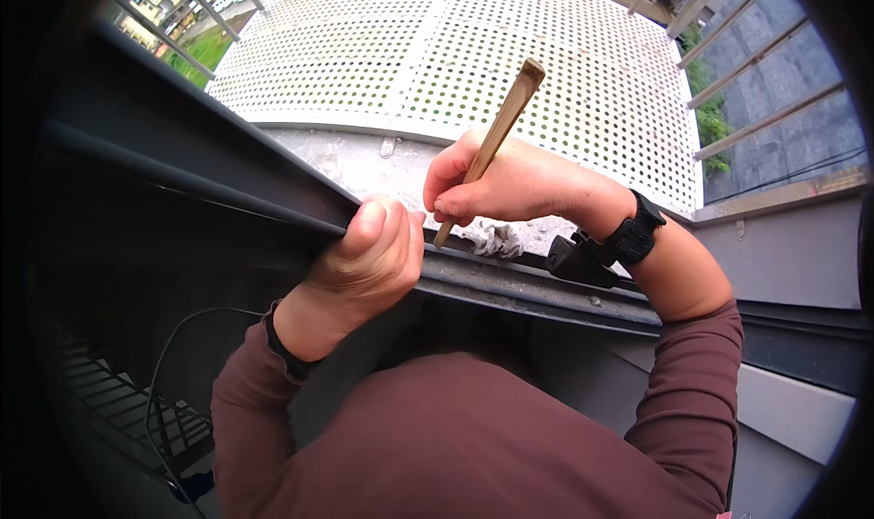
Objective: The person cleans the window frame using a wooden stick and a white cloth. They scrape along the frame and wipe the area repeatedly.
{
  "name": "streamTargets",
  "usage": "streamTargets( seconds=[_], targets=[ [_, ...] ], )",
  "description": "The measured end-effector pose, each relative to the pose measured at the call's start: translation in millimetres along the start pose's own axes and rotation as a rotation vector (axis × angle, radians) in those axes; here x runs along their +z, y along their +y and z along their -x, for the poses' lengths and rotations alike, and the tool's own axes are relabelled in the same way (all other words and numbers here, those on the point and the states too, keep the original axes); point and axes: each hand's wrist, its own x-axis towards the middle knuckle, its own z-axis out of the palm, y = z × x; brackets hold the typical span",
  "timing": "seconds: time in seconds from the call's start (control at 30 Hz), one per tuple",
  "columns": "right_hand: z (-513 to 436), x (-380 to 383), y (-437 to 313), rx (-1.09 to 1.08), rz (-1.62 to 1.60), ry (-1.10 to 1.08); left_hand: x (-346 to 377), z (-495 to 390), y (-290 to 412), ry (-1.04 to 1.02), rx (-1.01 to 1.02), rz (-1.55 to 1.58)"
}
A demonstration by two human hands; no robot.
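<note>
My right hand [505, 184] holds a flat wooden stick [506, 119] like a pen. The stick leans, its thick end up and its narrow end down at the dark window track [519, 290]. Just right of that lower tip, a crumpled greyish-white wad [498, 240], perhaps cloth or paper, lies along the track's outer edge. My left hand [372, 256] is closed around the end of a dark window sash frame [273, 208], close beside the stick's tip. Grit and dirt speckle the track.
Beyond the track lies a pale, dirty sill [341, 160], then a white perforated metal panel [546, 61] inside metal railing bars [748, 75]. A black device [580, 259] is strapped at my right wrist. A thin cable [153, 389] hangs at lower left.
</note>
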Motion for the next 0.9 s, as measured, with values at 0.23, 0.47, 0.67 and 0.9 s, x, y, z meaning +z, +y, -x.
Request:
streamTargets(
  seconds=[0.23,0.47,0.67,0.9],
  targets=[
    [64.6,32.1,11.7,-0.026,-0.096,0.440,1.1,9.2,22.1,0.406,-0.093,0.825],
    [131.6,84.6,56.0,-0.037,-0.202,0.963,6.7,5.3,65.5,0.242,-0.381,1.167],
    [148.5,89.1,47.3,-0.144,-0.277,1.127,12.2,-12.0,79.2,0.023,-0.500,1.139],
    [178.5,102.7,56.2,-0.229,-0.242,1.312,8.2,-6.5,90.8,0.003,-0.583,1.099]
  ],
)
